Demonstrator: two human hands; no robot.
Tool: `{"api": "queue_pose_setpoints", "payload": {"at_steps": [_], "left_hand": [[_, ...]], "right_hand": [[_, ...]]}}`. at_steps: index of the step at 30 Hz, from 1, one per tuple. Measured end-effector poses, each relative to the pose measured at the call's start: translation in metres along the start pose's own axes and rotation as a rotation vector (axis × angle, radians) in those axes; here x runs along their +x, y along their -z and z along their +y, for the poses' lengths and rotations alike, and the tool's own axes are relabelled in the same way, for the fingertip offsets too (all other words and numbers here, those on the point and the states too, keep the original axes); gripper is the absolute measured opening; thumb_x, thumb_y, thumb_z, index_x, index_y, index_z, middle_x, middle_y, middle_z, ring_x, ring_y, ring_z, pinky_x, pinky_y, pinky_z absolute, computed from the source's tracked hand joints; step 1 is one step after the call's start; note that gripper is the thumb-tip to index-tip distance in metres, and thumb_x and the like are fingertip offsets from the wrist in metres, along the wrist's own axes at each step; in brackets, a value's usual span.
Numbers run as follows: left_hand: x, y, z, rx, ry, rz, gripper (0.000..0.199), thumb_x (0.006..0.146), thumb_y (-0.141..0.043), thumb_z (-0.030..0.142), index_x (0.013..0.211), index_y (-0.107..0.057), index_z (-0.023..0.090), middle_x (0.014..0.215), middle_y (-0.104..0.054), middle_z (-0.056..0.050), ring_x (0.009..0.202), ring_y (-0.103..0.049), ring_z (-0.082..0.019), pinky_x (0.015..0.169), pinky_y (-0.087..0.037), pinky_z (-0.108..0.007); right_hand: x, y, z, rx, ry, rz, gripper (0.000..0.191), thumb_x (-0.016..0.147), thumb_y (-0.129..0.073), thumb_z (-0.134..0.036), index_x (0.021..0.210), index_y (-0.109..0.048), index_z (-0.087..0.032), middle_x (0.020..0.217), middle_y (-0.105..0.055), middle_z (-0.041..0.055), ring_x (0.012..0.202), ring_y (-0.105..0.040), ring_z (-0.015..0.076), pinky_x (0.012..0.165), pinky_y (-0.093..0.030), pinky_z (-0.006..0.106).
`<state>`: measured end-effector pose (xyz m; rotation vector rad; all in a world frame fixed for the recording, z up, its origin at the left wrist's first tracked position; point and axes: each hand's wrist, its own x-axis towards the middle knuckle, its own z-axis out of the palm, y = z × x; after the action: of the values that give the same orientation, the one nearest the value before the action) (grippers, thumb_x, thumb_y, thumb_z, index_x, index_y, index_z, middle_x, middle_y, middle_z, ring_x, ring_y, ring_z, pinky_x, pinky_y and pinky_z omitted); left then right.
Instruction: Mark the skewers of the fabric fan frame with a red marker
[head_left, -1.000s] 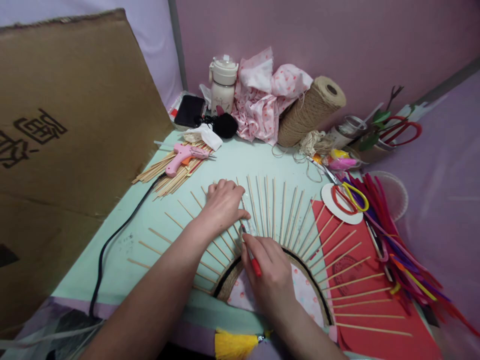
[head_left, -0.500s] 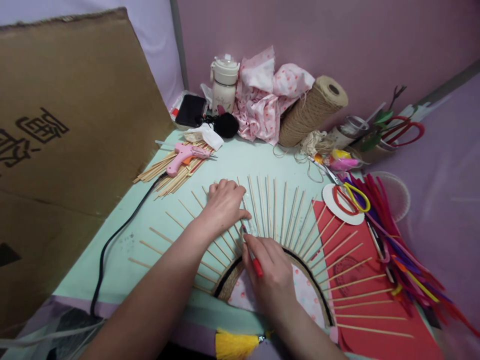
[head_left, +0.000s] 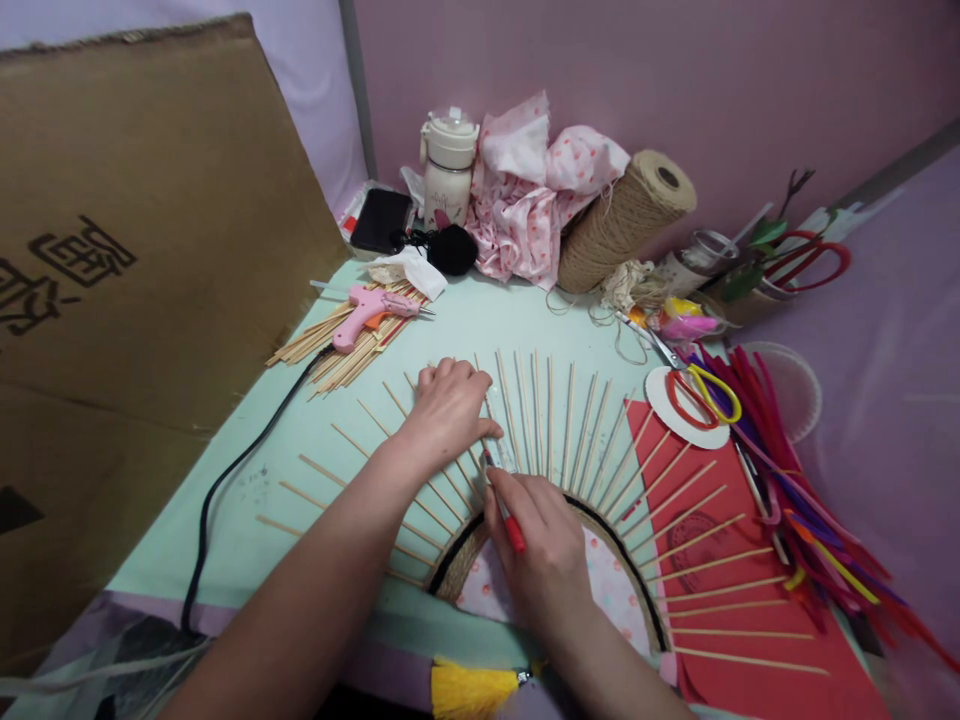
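Looks like marking; right hand [head_left: 544, 530] grips red pen [head_left: 514, 535] among sticks [head_left: 568, 425]; left hand [head_left: 448, 405] curled farther off, hold unclear; next stroke likely needs steady sticks.

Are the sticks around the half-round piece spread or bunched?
Spread: the sticks fan outward from the curved edge of the half-round piece, with gaps between most.

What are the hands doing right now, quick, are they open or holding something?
Left hand: bent palm-down over the thin sticks; can't tell if it grips any.
Right hand: closed, holding a red pen.
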<state>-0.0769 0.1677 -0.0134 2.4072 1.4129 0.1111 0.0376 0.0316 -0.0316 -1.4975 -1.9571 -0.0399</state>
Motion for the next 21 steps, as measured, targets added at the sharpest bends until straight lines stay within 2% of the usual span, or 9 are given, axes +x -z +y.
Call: {"api": "queue_pose_setpoints", "payload": {"at_steps": [21], "left_hand": [[0.0001, 0.0012, 0.0010, -0.003, 0.005, -0.008, 0.044, 0.078, -0.074, 0.045, 0.112, -0.063, 0.019, 0.115, -0.059, -0.011, 0.117, -0.045, -0.031, 0.095, -0.032, -0.043]], "right_hand": [[-0.0006, -0.0004, 0.0000, 0.007, -0.004, 0.006, 0.015, 0.094, -0.052, -0.012, 0.106, -0.062, -0.014, 0.080, -0.068, 0.0060, 0.074, -0.062, 0.0173, 0.067, -0.049, 0.031]]}}
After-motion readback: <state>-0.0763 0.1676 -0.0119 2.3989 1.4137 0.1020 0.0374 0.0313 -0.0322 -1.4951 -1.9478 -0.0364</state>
